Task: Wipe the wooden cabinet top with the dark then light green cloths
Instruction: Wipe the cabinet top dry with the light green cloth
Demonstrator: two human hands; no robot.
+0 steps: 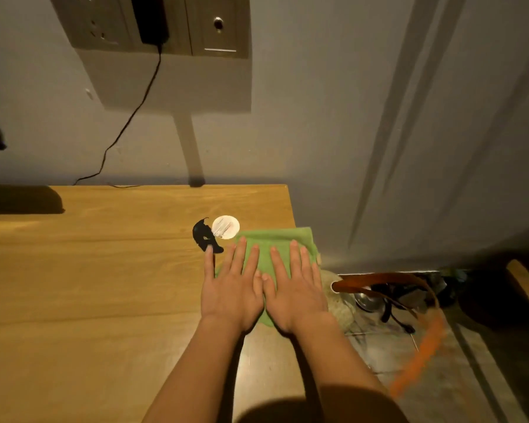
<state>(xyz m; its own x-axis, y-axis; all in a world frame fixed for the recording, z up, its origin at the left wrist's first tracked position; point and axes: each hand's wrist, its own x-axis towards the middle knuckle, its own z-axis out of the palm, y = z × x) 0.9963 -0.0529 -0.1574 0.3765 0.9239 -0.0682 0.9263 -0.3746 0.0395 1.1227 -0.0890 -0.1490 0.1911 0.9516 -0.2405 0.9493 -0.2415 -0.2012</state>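
Both hands, left (231, 296) and right (295, 296), press flat with fingers straight and slightly spread, side by side on one light green cloth (275, 239). It lies at the top's (89, 270) right edge. On the floor beyond, a red basin (379, 280) holds a metal bowl (364, 300). One white disc (225, 227) and one black object (203, 235) sit just beside the cloth. Bare wood stretches left.
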